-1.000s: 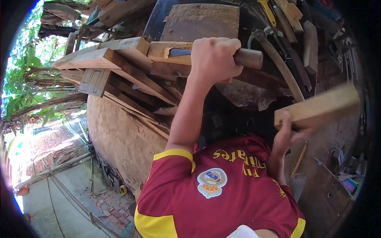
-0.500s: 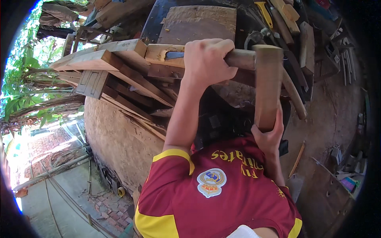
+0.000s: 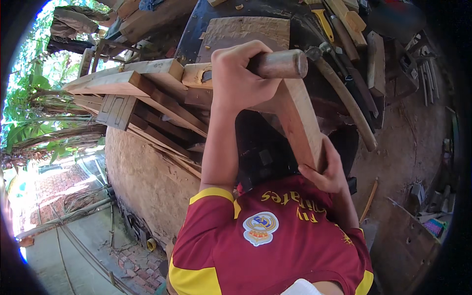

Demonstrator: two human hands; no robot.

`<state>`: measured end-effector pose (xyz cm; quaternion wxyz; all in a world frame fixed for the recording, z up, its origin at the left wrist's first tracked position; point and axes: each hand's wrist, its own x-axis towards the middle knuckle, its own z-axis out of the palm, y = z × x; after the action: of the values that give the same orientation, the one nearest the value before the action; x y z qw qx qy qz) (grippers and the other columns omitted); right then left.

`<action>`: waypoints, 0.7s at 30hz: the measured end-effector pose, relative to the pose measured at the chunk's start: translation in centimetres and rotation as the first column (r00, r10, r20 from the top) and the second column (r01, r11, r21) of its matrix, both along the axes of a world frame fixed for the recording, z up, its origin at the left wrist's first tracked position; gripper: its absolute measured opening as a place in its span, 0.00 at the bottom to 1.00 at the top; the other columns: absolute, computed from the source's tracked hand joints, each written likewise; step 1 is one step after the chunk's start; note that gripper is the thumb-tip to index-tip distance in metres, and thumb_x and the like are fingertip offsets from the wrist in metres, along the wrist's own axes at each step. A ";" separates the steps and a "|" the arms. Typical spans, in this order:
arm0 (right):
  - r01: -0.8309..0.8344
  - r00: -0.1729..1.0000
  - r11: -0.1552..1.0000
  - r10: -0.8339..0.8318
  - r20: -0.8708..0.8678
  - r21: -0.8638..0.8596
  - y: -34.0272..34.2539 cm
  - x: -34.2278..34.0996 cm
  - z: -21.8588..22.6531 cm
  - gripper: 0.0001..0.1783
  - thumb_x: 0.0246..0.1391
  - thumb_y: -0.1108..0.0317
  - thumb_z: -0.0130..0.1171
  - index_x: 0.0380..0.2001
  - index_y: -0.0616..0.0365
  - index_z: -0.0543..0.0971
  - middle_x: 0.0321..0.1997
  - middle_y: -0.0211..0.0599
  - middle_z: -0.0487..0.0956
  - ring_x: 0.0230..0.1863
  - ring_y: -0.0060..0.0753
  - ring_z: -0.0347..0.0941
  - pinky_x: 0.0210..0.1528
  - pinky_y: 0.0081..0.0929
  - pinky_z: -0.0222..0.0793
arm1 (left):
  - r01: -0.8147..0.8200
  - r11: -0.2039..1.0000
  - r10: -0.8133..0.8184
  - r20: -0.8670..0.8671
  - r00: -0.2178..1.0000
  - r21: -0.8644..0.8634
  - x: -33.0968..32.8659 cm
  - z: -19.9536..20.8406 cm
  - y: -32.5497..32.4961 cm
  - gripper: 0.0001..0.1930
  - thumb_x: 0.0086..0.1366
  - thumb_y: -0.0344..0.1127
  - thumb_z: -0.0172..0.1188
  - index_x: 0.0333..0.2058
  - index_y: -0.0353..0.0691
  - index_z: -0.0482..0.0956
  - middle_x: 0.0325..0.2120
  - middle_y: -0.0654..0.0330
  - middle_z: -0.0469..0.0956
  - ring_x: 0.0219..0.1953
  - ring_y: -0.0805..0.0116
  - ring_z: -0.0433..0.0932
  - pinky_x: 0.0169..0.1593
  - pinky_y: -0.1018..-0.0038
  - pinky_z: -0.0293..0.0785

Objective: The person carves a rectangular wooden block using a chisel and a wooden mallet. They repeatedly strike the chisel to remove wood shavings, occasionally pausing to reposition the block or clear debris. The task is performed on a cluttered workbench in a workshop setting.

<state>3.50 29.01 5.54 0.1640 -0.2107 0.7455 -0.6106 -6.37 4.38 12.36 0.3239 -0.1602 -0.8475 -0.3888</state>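
Observation:
My left hand (image 3: 241, 76) is wrapped round a chisel (image 3: 280, 65), its thick round handle end sticking out to the right. Beyond my knuckles a bit of dark blade shows at the notch of a pale wooden piece (image 3: 196, 75). Most of the blade is hidden by my fingers. My right hand (image 3: 327, 167) grips the near end of a rectangular wooden block (image 3: 301, 118), thumb on one side and fingers on the other. The block slants up toward the chisel handle, lower than its end, and its far end lies partly behind my left hand.
Long sawn timbers (image 3: 123, 82) are stacked at the left. A hammer (image 3: 344, 93), a yellow-handled brush (image 3: 322, 23) and other tools lie at the right of the dark bench (image 3: 196, 29). A flat board (image 3: 248, 32) rests at the back. A stick (image 3: 368, 201) lies on the floor.
The wooden block in my right hand has dropped from beside the chisel's end to below it and tilted. My left hand and the chisel have shifted slightly left, with the handle end now exposed.

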 end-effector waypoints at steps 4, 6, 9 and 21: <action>0.009 0.998 0.999 -0.012 0.060 0.047 -1.5 0.3 -0.2 0.38 0.47 0.68 0.66 0.59 0.66 0.60 0.47 0.52 0.76 0.53 0.41 0.73 0.55 0.33 0.64 | 0.006 0.999 -0.009 0.071 0.997 0.037 -0.1 0.2 -0.1 0.11 0.39 0.31 0.70 0.23 0.36 0.79 0.16 0.60 0.75 0.21 0.78 0.74 0.28 0.79 0.71; 0.055 0.997 0.995 -0.058 0.042 0.085 -1.9 0.3 -0.4 0.37 0.46 0.68 0.66 0.56 0.70 0.61 0.43 0.53 0.77 0.48 0.43 0.76 0.49 0.33 0.68 | 0.015 0.998 -0.020 0.087 0.996 0.063 -0.2 0.3 0.0 0.10 0.38 0.30 0.67 0.23 0.36 0.79 0.16 0.56 0.76 0.19 0.69 0.76 0.27 0.77 0.71; 0.084 0.996 0.990 -0.082 -0.021 0.118 -2.3 0.5 -0.5 0.35 0.47 0.69 0.65 0.55 0.69 0.60 0.41 0.58 0.77 0.47 0.51 0.77 0.47 0.35 0.69 | 0.026 0.997 -0.033 0.104 0.994 0.066 -0.3 0.1 -0.1 0.12 0.37 0.31 0.68 0.24 0.36 0.79 0.17 0.56 0.77 0.19 0.71 0.76 0.28 0.77 0.72; 0.071 0.997 0.988 -0.071 -0.008 0.139 -2.4 0.8 -0.5 0.33 0.48 0.69 0.65 0.54 0.63 0.61 0.40 0.61 0.77 0.47 0.63 0.75 0.46 0.39 0.71 | 0.053 0.948 -0.081 0.078 0.994 0.314 0.3 1.4 -2.2 0.14 0.43 0.32 0.79 0.24 0.35 0.81 0.19 0.70 0.76 0.23 0.85 0.71 0.28 0.84 0.68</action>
<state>4.31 26.63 5.01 0.1552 -0.1731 0.7936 -0.5623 -6.05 2.22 13.73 0.2931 -0.1181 -0.7833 -0.5353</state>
